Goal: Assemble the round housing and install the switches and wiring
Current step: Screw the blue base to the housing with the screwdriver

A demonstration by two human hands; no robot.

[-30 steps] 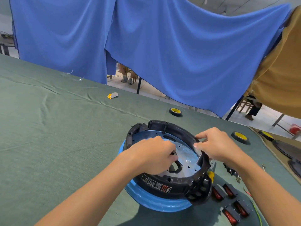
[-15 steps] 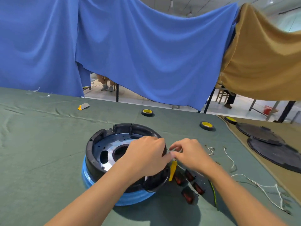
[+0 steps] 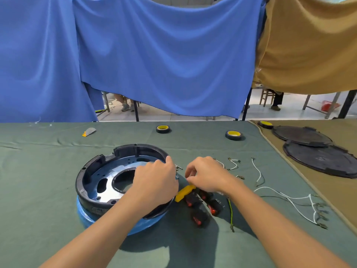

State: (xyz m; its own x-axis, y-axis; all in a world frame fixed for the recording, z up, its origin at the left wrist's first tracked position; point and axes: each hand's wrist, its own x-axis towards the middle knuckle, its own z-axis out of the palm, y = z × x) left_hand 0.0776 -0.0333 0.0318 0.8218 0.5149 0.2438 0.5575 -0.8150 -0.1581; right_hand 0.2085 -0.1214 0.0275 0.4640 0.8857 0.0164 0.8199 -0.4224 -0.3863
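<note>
The round housing (image 3: 90, 182) is a black plastic ring with a silver plate inside, sitting on a blue base (image 3: 100, 221) on the green cloth. My left hand (image 3: 156, 182) grips the ring's right rim, fingers curled over it. My right hand (image 3: 206, 176) hovers just right of the housing, fingers curled and pinching something small that I cannot make out. Below it lie a yellow-handled tool (image 3: 184, 192) and several black switches with red rockers (image 3: 201, 217). White wires with terminals (image 3: 289, 200) and a green-yellow wire (image 3: 230, 213) lie to the right.
Two rolls of tape (image 3: 163, 129) (image 3: 233, 135) sit farther back, a third roll (image 3: 265, 124) on the tan cloth. Two black round covers (image 3: 318, 159) lie at the right. A small grey and yellow piece (image 3: 89, 131) lies far left. Blue and tan curtains hang behind.
My view swung so the housing now sits left of centre. My right hand came off the ring's rim and moved to just right of it; my left hand shifted to the right rim.
</note>
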